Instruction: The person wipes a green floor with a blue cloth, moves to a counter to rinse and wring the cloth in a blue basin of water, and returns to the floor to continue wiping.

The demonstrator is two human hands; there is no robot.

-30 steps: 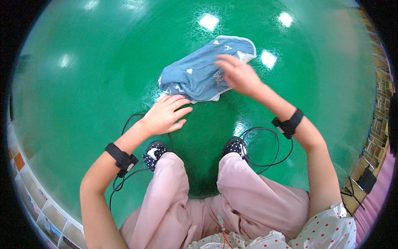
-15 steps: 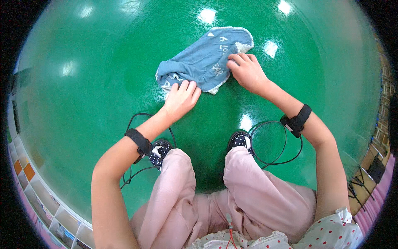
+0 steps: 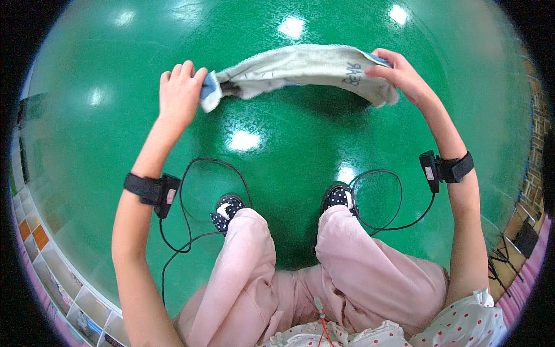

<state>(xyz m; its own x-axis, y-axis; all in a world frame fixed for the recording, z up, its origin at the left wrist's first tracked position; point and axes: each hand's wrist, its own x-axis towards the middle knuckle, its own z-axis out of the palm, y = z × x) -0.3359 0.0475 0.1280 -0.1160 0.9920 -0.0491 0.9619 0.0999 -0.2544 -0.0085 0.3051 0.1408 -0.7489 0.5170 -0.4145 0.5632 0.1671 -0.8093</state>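
A small garment [image 3: 300, 69], blue outside with a pale whitish inside and a lacy edge, hangs stretched in the air above a glossy green floor [image 3: 104, 115]. My left hand [image 3: 180, 92] grips its left end and my right hand [image 3: 399, 74] grips its right end. Both arms are raised and spread apart, each with a black band on the wrist. The garment sags slightly in the middle and casts a shadow on the floor below it.
My legs in pink trousers [image 3: 324, 272] and dark dotted shoes [image 3: 226, 209] stand below the garment. Black cables [image 3: 191, 220] loop down from both wrist bands. Shelving [image 3: 52, 272] curves along the lower left rim, and furniture [image 3: 523, 231] shows at the right rim.
The garment lay on the floor with both hands on it; now both hands have lifted it and pulled it wide, showing its pale inner side.
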